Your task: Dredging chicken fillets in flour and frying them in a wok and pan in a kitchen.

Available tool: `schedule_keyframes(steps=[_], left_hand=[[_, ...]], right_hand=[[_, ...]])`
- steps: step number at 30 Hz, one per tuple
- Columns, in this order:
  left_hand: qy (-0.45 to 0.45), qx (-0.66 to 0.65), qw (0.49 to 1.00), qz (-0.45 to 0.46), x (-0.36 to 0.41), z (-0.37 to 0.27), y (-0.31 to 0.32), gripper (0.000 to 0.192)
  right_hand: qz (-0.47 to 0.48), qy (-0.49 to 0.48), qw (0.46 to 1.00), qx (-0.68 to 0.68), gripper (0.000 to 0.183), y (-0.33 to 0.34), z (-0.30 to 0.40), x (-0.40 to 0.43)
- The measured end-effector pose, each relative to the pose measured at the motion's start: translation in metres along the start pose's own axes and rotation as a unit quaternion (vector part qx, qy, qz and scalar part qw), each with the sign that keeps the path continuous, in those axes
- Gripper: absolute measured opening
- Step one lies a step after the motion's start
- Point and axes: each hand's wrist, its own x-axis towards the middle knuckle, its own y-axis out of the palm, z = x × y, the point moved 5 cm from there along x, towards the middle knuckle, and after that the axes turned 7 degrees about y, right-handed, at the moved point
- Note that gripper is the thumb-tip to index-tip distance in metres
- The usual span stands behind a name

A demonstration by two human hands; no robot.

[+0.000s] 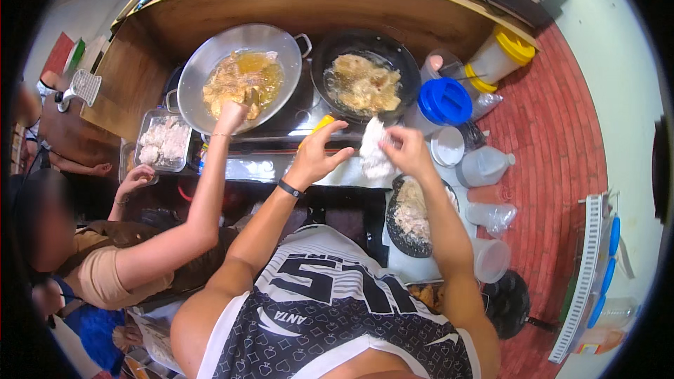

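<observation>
My right hand pinches a piece of flour-coated meat just in front of a dark frying pan. Pale battered pieces fry in oil in that pan. With fingers apart and nothing in it, my left hand hovers left of the coated piece. Behind it shows part of a yellow object, mostly hidden. Under my right forearm lies a dark speckled bowl of flour, partly covered by the arm.
On the left, a co-worker's hand reaches into a large metal wok of frying pieces. Beside it stands a clear container of raw meat. Along the right are a blue-lidded container, a plastic jug and a black pan.
</observation>
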Motion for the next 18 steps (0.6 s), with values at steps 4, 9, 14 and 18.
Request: schedule_keyframes(steps=[4, 9, 14, 18], left_hand=[[-0.02, -0.017, 0.999, -0.032, -0.013, 0.026, -0.038, 0.044], [-0.042, -0.034, 0.997, -0.055, -0.031, 0.045, -0.045, 0.041], [-0.066, -0.073, 0.993, -0.065, -0.038, 0.036, -0.048, 0.039], [-0.058, -0.042, 0.995, -0.065, -0.041, 0.044, -0.056, 0.04]], right_hand=[[-0.058, -0.012, 0.994, -0.089, 0.03, 0.01, 0.015, 0.107], [-0.076, 0.03, 0.98, -0.184, 0.03, 0.056, 0.015, 0.199], [-0.046, 0.09, 0.953, -0.286, 0.025, 0.124, -0.001, 0.244], [0.01, 0.105, 0.962, -0.251, 0.027, 0.171, -0.018, 0.263]])
